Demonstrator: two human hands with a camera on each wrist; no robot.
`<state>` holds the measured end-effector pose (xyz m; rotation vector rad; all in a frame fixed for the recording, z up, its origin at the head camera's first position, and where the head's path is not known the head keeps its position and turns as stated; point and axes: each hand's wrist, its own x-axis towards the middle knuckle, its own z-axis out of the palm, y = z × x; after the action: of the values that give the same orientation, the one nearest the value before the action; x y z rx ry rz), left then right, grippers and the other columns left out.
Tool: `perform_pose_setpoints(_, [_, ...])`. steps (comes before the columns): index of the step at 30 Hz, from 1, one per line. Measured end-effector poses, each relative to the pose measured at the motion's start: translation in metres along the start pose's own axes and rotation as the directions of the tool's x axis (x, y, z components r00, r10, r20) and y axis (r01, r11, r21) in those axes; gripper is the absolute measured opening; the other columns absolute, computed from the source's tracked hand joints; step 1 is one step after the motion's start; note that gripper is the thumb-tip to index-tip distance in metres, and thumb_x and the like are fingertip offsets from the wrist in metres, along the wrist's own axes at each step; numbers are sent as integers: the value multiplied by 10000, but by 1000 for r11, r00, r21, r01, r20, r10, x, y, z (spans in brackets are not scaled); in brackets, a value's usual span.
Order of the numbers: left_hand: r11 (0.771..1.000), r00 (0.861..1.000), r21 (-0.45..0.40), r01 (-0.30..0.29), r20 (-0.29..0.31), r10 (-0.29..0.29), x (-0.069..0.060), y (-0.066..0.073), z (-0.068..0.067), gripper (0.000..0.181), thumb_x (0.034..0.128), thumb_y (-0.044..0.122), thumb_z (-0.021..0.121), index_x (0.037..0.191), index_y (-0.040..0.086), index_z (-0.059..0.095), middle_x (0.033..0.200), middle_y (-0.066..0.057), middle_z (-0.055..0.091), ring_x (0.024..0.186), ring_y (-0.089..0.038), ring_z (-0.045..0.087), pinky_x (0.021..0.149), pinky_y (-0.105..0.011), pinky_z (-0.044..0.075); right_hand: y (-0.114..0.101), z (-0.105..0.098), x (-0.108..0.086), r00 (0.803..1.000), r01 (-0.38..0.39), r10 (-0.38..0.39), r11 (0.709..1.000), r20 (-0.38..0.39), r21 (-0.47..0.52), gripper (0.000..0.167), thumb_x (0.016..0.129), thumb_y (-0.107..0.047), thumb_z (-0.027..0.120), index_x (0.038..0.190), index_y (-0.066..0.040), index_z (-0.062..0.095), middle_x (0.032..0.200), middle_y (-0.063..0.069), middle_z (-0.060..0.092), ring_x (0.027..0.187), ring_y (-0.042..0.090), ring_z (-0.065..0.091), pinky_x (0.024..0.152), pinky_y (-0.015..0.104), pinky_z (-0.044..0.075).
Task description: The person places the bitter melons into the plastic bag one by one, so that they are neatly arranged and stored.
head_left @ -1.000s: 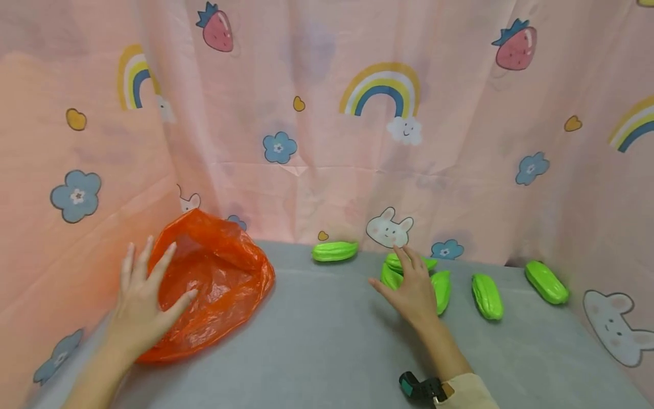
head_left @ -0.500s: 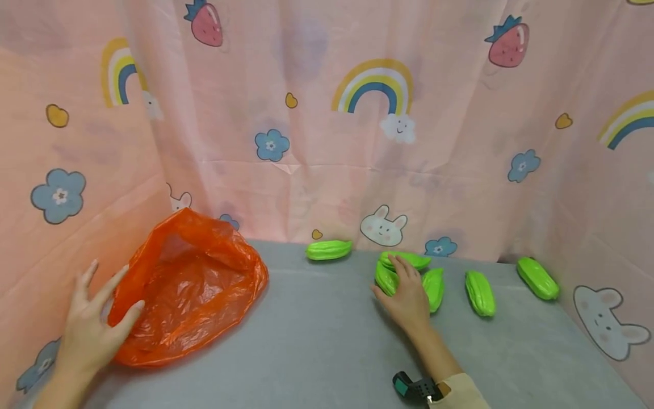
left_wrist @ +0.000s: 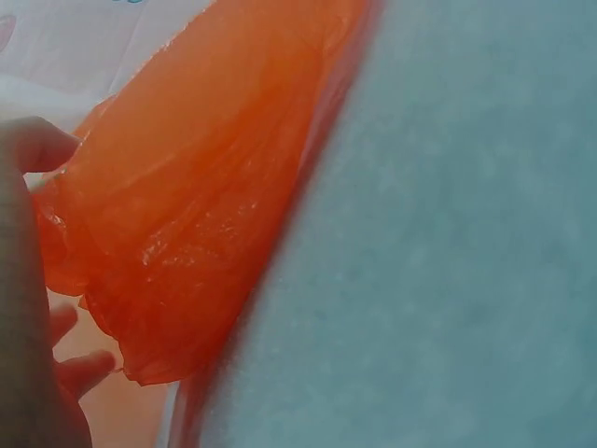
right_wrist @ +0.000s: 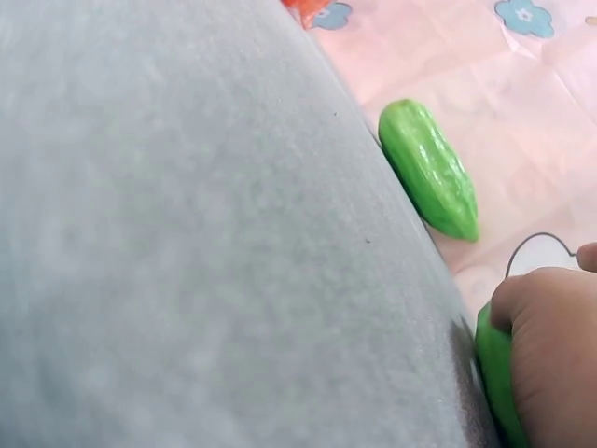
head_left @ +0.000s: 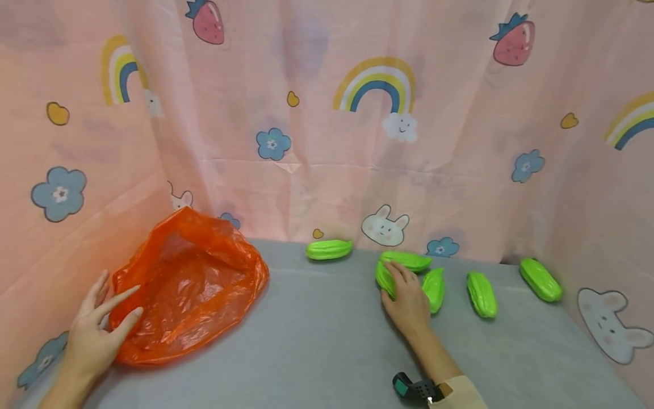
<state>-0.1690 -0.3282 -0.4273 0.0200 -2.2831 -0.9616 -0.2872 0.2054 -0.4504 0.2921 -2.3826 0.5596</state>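
Observation:
In the head view, my right hand [head_left: 409,298] grips the left fruit [head_left: 385,279] of a tight group of green, ribbed star fruits. Its thumb lies along the near side, and the fingers partly cover the fruit. Another star fruit [head_left: 407,261] lies just behind, and one more [head_left: 434,289] stands to the right of the hand. In the right wrist view, the thumb rests against the held fruit [right_wrist: 500,373]. My left hand [head_left: 97,335] is at the left edge of a gaping orange plastic bag [head_left: 189,289], fingers spread and mostly straight, touching the rim.
One star fruit [head_left: 329,250] lies alone near the back cloth. Two others [head_left: 482,295] [head_left: 540,280] lie to the right. A grey-covered table [head_left: 286,346] bears everything, with a pink printed cloth [head_left: 327,170] at its back and sides.
My right hand has lowered onto the left fruit of the group and closed its fingers round it. My left hand has moved left and down to the bag's outer edge.

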Motion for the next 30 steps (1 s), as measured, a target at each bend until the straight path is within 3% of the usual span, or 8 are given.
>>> perform_pose_setpoints(2, [999, 998, 37, 24, 49, -26, 1, 0, 1, 453, 926, 131, 712, 1349, -2, 618, 1686, -152, 214, 1563, -147, 250, 1153, -139, 292, 2, 0, -1, 1000, 3, -3, 1000, -6, 7, 584, 787, -67, 813, 1342, -109, 638, 1369, 131, 636, 1232, 374, 610, 734, 520, 589])
perform_pose_setpoints(4, [997, 995, 67, 44, 89, -50, 2, 1, 2, 508, 937, 173, 701, 1402, 14, 573, 1683, -183, 206, 1519, -424, 284, 1206, -449, 345, 3, 0, -2, 1000, 7, -6, 1000, -8, 25, 533, 804, -80, 803, 1315, -97, 654, 1354, 133, 645, 1227, 371, 617, 776, 524, 587])
perform_pose_setpoints(7, [996, 988, 67, 56, 142, -65, 3, 3, 4, 584, 944, 200, 688, 1459, 0, 499, 1668, -239, 201, 1415, -610, 284, 1011, -830, 260, 4, 1, -3, 1000, 8, -6, 997, -15, 74, 460, 832, -90, 785, 1279, -79, 678, 1334, 136, 658, 1223, 369, 621, 843, 530, 576])
perform_pose_setpoints(11, [996, 979, 47, 69, 188, -77, 4, 6, 8, 654, 947, 184, 677, 1519, 10, 414, 1623, -324, 226, 1383, -647, 278, 995, -847, 255, 4, 2, -4, 1000, 5, -1, 990, -28, 144, 393, 868, -84, 758, 1255, -60, 690, 1321, 148, 664, 1224, 378, 622, 931, 552, 547])
perform_pose_setpoints(18, [996, 977, 36, 84, 195, -89, 4, 7, 16, 601, 995, 119, 582, 1560, 85, 379, 1543, -387, 330, 1384, -621, 319, 1084, -765, 267, 7, 5, -6, 996, -86, 87, 936, 13, 341, 283, 969, -82, 634, 1241, -21, 682, 1326, 197, 651, 1269, 382, 594, 1065, 539, 455])
perform_pose_setpoints(23, [999, 993, 2, 43, 106, -43, 3, 7, 20, 555, 1000, 48, 528, 1542, 110, 427, 1500, -344, 441, 1408, -526, 363, 1265, -365, 176, 3, 5, -3, 991, -135, 129, 895, 44, 424, 275, 1001, -121, 594, 1242, -24, 684, 1327, 202, 657, 1284, 359, 587, 1092, 494, 416])
perform_pose_setpoints(26, [999, 994, -6, 53, 97, -52, 2, 7, 21, 549, 1009, 47, 503, 1547, 127, 424, 1506, -329, 447, 1427, -490, 355, 1199, -140, 151, 1, 7, -2, 987, -164, 148, 890, 71, 425, 281, 986, -147, 625, 1232, -33, 696, 1321, 195, 662, 1284, 358, 591, 1088, 496, 422])
perform_pose_setpoints(30, [998, 992, -23, 63, 107, -60, 4, 11, 23, 548, 1015, 52, 486, 1552, 141, 418, 1526, -310, 435, 1460, -419, 342, 1040, 28, 135, 0, 7, -2, 976, -217, 189, 893, 110, 394, 355, 916, -184, 730, 1245, -57, 696, 1325, 172, 662, 1270, 360, 599, 1057, 523, 451])
